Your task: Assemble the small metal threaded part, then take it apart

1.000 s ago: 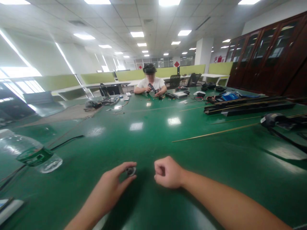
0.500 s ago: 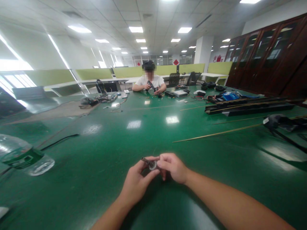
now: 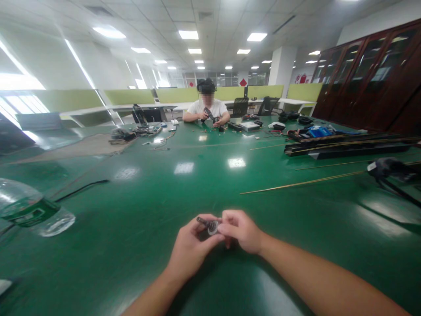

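Note:
A small dark metal part with a short shaft and a round, shiny ringed end (image 3: 213, 227) is held above the green table (image 3: 158, 197). My left hand (image 3: 191, 245) is closed round it, fingers behind and thumb along the near side. From the right, my right hand (image 3: 242, 231) pinches at the edge of the ringed end with thumb and curled forefinger. Both hands meet at the part, and its far side is hidden by the fingers. Its exact kind is too small to make out.
A clear plastic bottle (image 3: 34, 210) lies at the left beside a black cable (image 3: 82, 189). Thin brass-coloured rods (image 3: 302, 181) and black rails (image 3: 348, 148) stretch across the right. Opposite sits a person (image 3: 206, 109) holding a dark tool, with loose parts around.
The shaft of the part has swung slightly, now lying lower and pointing more to the left. Both hands keep their hold, and the whole view has shifted a little.

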The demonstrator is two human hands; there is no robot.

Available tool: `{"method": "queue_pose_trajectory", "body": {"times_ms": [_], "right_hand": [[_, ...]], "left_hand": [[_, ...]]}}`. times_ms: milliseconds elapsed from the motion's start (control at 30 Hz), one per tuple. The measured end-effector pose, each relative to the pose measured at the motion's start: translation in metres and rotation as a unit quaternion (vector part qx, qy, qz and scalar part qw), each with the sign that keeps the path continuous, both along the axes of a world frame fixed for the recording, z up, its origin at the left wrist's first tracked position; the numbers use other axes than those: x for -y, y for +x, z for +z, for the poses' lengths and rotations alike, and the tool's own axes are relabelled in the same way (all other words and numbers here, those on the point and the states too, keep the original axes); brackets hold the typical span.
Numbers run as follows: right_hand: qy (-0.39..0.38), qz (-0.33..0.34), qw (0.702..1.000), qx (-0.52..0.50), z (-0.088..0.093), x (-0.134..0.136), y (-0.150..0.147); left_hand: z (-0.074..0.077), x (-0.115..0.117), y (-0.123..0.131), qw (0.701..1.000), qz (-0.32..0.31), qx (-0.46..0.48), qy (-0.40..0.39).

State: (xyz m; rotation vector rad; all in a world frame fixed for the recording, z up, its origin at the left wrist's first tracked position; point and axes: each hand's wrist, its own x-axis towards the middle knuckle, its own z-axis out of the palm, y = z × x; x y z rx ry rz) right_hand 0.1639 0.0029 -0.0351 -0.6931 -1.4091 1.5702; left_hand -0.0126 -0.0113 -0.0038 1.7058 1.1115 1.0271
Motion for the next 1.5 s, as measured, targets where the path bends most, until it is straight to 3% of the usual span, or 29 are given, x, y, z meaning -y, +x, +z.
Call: {"method": "queue_pose_trajectory", "body": {"times_ms": [533,1033,1200,1367,1500], "right_hand": [[-0.005,-0.003,1.000,-0.001,-0.002,0.000,-0.001],[0.011,0.004,1.000,0.024,-0.002,-0.001,-0.002],[0.030,-0.040,0.999,0.010,-0.004,-0.003,-0.004],[0.029,-0.132,0.991,-0.010,-0.003,-0.005,-0.001],[0.044,-0.195,0.979,0.039,-0.004,-0.005,-0.001]], "left_hand": [[0.001,0.003,-0.003,0.995,0.003,-0.053,0.082],[0.003,0.000,-0.005,0.968,0.010,-0.110,0.224],[0.002,-0.001,-0.006,0.973,0.021,-0.122,0.197],[0.004,-0.005,-0.009,0.977,0.018,-0.142,0.155],[0.001,-0.011,-0.014,0.976,0.019,-0.161,0.145]]}}
